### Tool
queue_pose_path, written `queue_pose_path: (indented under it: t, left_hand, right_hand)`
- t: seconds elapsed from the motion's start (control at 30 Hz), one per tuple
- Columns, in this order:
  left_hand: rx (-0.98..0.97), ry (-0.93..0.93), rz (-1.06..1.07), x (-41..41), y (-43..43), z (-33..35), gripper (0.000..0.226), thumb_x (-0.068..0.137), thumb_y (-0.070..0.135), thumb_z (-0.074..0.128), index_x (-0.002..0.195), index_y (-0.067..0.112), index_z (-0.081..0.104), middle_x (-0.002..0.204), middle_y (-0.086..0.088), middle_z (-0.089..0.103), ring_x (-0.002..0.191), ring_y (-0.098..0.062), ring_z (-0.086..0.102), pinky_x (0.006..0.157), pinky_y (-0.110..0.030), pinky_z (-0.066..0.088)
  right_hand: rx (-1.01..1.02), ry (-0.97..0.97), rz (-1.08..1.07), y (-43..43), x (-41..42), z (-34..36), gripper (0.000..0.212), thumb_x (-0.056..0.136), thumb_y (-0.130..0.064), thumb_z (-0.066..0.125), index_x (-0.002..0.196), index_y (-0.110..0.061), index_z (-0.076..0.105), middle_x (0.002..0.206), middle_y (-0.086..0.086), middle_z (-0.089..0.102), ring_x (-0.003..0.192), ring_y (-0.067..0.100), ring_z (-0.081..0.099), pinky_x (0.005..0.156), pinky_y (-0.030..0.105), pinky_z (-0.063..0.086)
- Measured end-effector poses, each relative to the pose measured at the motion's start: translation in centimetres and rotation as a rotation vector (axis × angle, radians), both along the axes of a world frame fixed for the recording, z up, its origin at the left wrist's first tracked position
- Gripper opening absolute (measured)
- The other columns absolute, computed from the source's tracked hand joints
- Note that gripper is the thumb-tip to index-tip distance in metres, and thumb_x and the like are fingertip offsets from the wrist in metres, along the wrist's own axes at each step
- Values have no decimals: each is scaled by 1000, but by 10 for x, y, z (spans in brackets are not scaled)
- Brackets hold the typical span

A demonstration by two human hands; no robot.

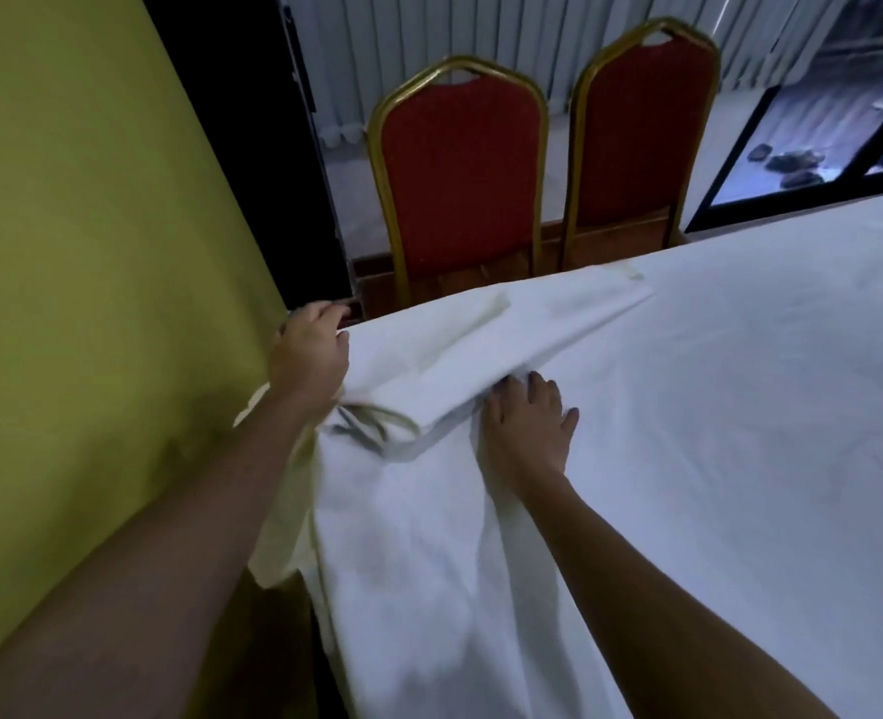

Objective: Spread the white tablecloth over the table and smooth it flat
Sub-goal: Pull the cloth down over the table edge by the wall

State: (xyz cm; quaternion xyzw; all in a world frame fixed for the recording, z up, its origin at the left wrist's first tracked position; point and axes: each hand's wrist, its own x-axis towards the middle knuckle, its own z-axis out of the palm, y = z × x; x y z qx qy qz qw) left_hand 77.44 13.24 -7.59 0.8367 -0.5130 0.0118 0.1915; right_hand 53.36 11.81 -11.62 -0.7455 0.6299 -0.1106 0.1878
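Head view: my left hand (309,350) curls round the corner of the cloth (688,407) by the wall (92,251), likely to pull out its doubled-back flap. My right hand (527,412) lies flat, fingers spread, pinning the cloth, which is draped over the hidden table.

Tablecloth (714,433) cropped right and below

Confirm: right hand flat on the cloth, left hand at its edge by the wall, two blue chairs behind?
No: head view shows the chairs are red, not blue. Rest holds: right hand flat on the cloth, left hand at its edge by the wall.
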Motion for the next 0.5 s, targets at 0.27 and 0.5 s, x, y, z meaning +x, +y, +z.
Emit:
queue_pose_path:
  t: [0.27,0.5]
  left_hand:
    - [7,208,270,56,-21,-29,24,87,14,60,109,9,67,109,-23,66,99,-38,62,78,-38,46]
    - [109,78,672,128,14,-7,41,90,4,45,131,-3,46,140,-32,38,130,-47,36,106,-56,31]
  right_hand:
    - [-89,115,-21,7,7,-21,57,94,-51,27,148,-32,23,161,6,13,149,27,4,118,52,0]
    - [-74,133,-27,7,10,-19,55,96,-52,22,147,-33,24,160,6,15,149,27,6,118,53,3]
